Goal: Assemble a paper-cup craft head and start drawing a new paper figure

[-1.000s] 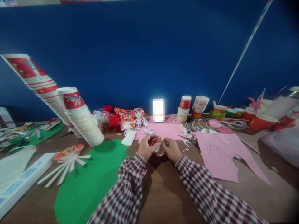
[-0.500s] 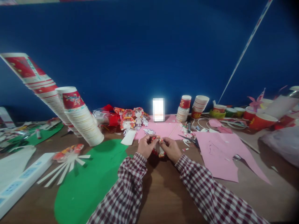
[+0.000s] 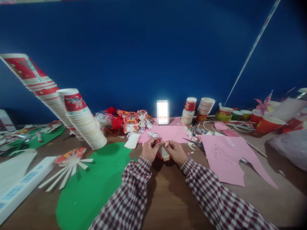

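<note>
Between my hands is a small paper-cup craft [image 3: 165, 154] with a pale middle and a curled red, orange and white rim. My left hand [image 3: 150, 149] pinches its far left edge, fingers closed. On the far right edge, my right hand [image 3: 177, 152] grips with thumb and fingers together. The fingers cover part of the rim. Close beyond my hands lies a white paper cut-out [image 3: 153, 135] on pink paper [image 3: 177, 130]. Scissors [image 3: 195, 143] rest just right of my right hand.
Tall paper cup stacks [image 3: 82, 123] lean at the left, beside a green sheet [image 3: 96, 182] and a cup cut into strips [image 3: 69, 169]. A white power strip [image 3: 26, 182] lies nearer. Decorated paper figures [image 3: 136, 123] stand at the back. Cut pink paper [image 3: 225, 159] lies right.
My fingers have shifted slightly on the rim, and the craft has tilted a little, showing more of its pale middle. Everything else stays in place.
</note>
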### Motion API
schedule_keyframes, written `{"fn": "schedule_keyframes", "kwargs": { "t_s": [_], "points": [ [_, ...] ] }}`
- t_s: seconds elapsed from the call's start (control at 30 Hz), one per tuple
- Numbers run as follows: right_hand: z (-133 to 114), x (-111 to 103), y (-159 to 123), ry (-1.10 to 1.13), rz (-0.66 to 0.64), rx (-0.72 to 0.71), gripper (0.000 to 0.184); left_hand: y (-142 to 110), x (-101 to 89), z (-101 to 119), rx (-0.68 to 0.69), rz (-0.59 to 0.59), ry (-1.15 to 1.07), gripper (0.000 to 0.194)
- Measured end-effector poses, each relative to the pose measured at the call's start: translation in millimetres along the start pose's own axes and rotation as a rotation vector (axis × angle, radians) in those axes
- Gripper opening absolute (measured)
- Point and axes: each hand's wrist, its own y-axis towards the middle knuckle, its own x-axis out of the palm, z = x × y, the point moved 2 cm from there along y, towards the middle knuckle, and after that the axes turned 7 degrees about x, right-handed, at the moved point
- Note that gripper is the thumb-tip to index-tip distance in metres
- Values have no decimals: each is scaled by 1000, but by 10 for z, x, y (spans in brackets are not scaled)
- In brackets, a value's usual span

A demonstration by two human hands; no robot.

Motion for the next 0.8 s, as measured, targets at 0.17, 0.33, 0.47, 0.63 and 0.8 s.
{"fn": "schedule_keyframes", "kwargs": {
  "t_s": [0.17, 0.33, 0.47, 0.63, 0.8],
  "points": [
    [20, 2, 18, 88, 12, 60, 33, 3, 11, -21, -60, -8, -118, 39],
    [12, 5, 16, 77, 39, 53, 33, 3, 5, -51, -111, 54, -144, 36],
    [18, -6, 18, 57, 47, 41, 33, -8, 1, -69, -127, 63, -130, 32],
    [39, 3, 18, 89, 24, 71, 33, -17, 0, -97, -175, 38, -171, 32],
    [37, 13, 11, 119, 15, 95, 33, 5, -40, -93, -129, 50, -67, 31]
  ]
}}
